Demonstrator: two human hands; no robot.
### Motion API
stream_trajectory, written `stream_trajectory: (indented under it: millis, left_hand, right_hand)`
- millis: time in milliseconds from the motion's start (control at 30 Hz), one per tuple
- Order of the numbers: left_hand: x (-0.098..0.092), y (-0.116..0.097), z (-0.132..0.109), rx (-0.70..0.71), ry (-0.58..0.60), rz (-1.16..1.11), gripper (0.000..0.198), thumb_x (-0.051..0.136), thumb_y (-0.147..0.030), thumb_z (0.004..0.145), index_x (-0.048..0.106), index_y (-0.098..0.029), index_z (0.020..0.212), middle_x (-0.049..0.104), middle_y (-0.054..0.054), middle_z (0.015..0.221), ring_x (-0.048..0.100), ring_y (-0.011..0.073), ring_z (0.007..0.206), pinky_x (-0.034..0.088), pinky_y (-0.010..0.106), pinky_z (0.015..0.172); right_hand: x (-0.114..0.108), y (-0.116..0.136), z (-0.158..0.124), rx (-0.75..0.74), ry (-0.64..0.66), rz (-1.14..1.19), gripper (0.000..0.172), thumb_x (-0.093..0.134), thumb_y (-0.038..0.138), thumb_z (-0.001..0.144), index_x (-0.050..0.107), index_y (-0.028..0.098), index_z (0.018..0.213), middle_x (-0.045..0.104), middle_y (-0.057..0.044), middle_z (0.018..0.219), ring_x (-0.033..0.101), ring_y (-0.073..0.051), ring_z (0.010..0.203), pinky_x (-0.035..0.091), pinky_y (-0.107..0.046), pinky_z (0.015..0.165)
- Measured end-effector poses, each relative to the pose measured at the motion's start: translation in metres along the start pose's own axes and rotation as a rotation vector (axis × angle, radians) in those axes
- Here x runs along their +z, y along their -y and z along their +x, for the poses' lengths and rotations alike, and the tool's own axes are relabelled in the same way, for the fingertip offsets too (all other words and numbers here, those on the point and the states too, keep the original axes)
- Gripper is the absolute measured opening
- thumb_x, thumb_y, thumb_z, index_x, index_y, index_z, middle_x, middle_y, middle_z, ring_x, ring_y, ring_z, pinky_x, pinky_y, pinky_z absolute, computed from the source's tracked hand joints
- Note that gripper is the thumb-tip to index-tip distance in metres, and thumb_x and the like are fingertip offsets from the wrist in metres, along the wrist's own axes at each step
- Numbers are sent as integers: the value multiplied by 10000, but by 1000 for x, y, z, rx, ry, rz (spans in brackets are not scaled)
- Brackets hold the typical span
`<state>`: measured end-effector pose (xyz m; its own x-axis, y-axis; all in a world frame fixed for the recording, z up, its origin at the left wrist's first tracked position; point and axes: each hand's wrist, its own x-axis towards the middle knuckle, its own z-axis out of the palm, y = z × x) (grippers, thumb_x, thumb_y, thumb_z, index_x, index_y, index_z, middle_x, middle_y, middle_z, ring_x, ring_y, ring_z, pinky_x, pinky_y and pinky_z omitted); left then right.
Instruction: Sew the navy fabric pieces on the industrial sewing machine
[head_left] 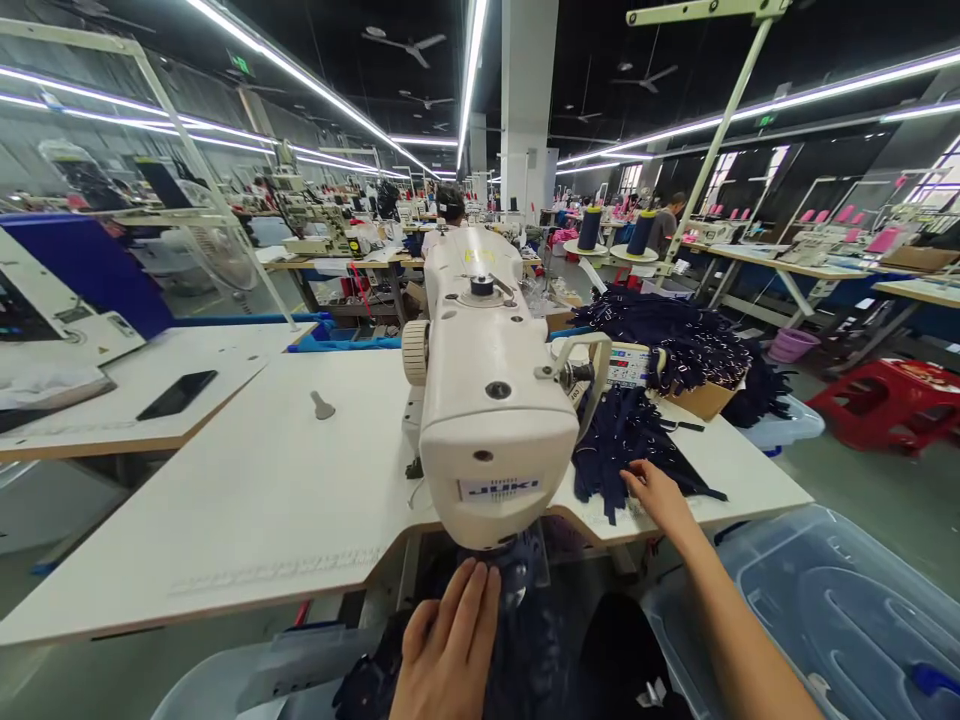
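My left hand (450,640) is under the front of the white JUKI sewing machine (495,440). Its fingers are close together on a dark navy fabric strip (517,565) there; the thumb is hidden. Beside the machine, my right hand (656,495) has its fingertips pinched at the near edge of a pile of navy fabric strips (630,430) with small shiny metal pieces. The machine's head hides the needle area. More navy strips (532,640) hang in front of me, below the head.
A control panel (628,365) sits beside the machine. Behind it, a larger heap of navy strips (667,330) rests on a cardboard box (701,400). A small metal piece (322,405) lies on the white table (300,500). A clear plastic bin (825,600) stands at right.
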<state>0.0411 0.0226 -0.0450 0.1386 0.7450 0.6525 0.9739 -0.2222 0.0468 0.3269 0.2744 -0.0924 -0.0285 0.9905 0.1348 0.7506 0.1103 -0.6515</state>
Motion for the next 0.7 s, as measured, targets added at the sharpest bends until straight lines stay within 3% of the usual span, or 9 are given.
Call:
stream_trajectory:
  millis: [200, 433, 533, 700]
  left_hand:
    - [2, -1, 1, 13, -21, -19, 417, 306, -226, 963, 540, -198, 1307, 633, 68, 1237, 514, 185, 1173, 295, 337, 918]
    - [1, -3, 10, 75, -57, 26, 426, 371, -96, 835, 603, -157, 1188, 664, 61, 1156, 532, 193, 1121, 290, 323, 966]
    - [-6, -4, 13, 83, -67, 52, 412, 362, -41, 774, 629, -159, 1064, 651, 66, 1157, 520, 197, 1151, 292, 325, 1019]
    - [-22, 1, 17, 186, 119, 45, 303, 378, -40, 727, 592, -175, 892, 545, 86, 1326, 440, 198, 1277, 393, 304, 1014]
  right_hand:
    - [15, -17, 14, 16, 81, -98, 206, 566, 334, 933, 617, 142, 987, 642, -27, 930, 624, -141, 770, 536, -325, 713]
    - [15, -16, 12, -52, 45, -54, 209, 593, 313, 908, 594, 156, 1047, 599, -54, 1075, 594, -185, 921, 501, -377, 808]
    - [4, -11, 10, -38, 62, 19, 166, 596, 323, 893, 601, 157, 891, 599, -25, 932, 568, -153, 803, 475, -334, 746]
    - [-21, -5, 0, 55, 139, 273, 347, 698, 468, 726, 523, 194, 605, 484, 47, 559, 433, -114, 541, 370, -252, 552]
